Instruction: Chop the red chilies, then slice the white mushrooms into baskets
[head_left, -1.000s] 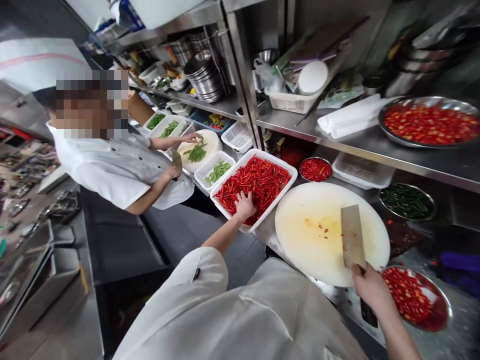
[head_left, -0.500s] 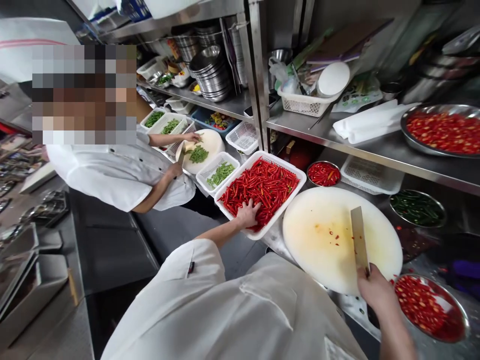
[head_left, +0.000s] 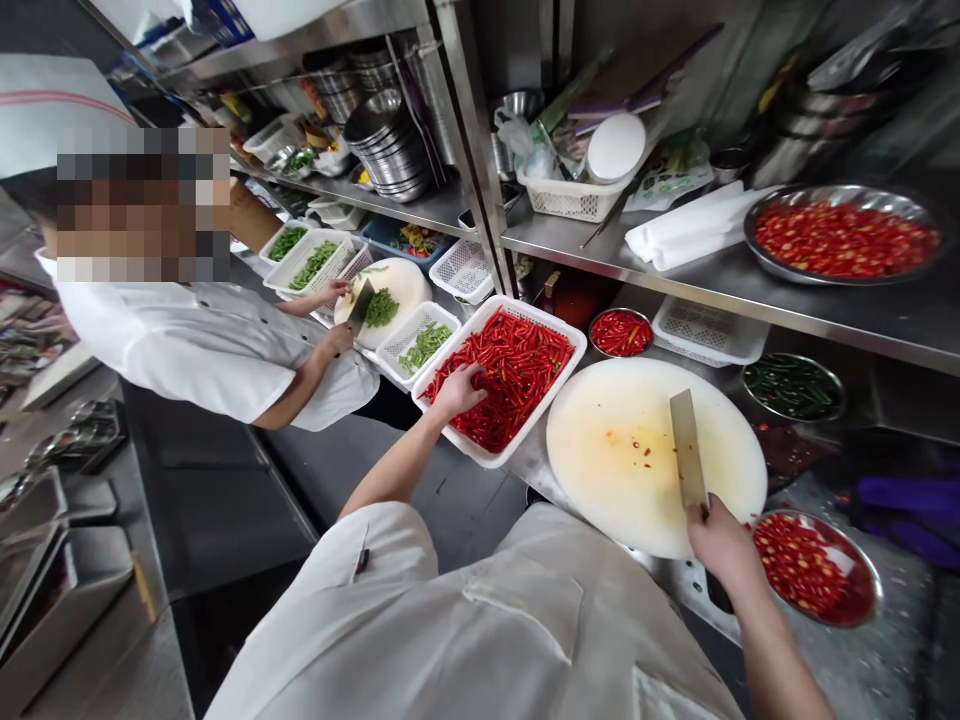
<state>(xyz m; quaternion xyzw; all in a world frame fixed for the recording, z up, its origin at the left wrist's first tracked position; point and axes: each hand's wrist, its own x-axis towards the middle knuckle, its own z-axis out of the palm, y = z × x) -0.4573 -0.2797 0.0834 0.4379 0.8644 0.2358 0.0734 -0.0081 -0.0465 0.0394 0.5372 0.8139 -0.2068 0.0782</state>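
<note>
My left hand (head_left: 459, 392) is over the left part of a white plastic basket heaped with red chillies (head_left: 517, 370). Its fingers are a little bent and apart, touching the chillies, with none plainly gripped. To the right, my right hand (head_left: 721, 540) is closed round the handle of a cleaver (head_left: 688, 450). The wide blade rests over a round white cutting board (head_left: 600, 480), on which a few red chilli bits lie. Beside that hand stands a steel bowl of chopped red chillies (head_left: 806, 570).
A co-worker in white (head_left: 202, 350) cuts greens on another round board (head_left: 409, 290) at the left. Bowls of red chillies (head_left: 621, 332) and green chillies (head_left: 793, 388) stand behind my board. The steel shelf (head_left: 570, 245) above holds a large bowl of chopped chillies (head_left: 844, 240).
My left hand has shifted left and up across the chillies, its fingers less spread. The cleaver stays over the board in my right hand. The whole view has shifted slightly.
</note>
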